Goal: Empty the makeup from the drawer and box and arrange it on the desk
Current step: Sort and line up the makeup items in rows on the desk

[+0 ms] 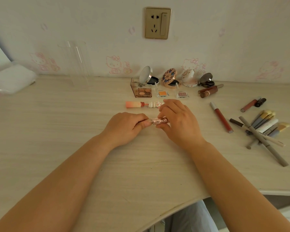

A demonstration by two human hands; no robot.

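Both hands meet over the middle of the desk (57, 123) on one small pink glittery lip gloss tube (158, 121), held level just above the surface. The left hand (126, 126) pinches its clear end between thumb and curled fingers; the right hand (177, 121) curls its fingers round the rose-coloured end. No writing on the tube can be read.

Just behind the hands lies a pink-and-white lipstick (142, 104), its cap off. Further toward the back edge sit an eyeshadow palette (144, 92), an orange pan (162, 94) and a reddish pan (182, 94). Along the back edge stand four opened compacts: a mirrored one (146, 76), a gold patterned one (170, 77), a white one (189, 79) and a dark one (206, 80).

Toward the right edge lie two brown tubes (209, 90), a long red gloss (222, 117), a pink gloss beside a dark lipstick (254, 104), and a crossed heap of pencils and brushes (264, 129); lettering on one pencil is too small to read.

Near the back left corner stands a clear acrylic box (77, 64)
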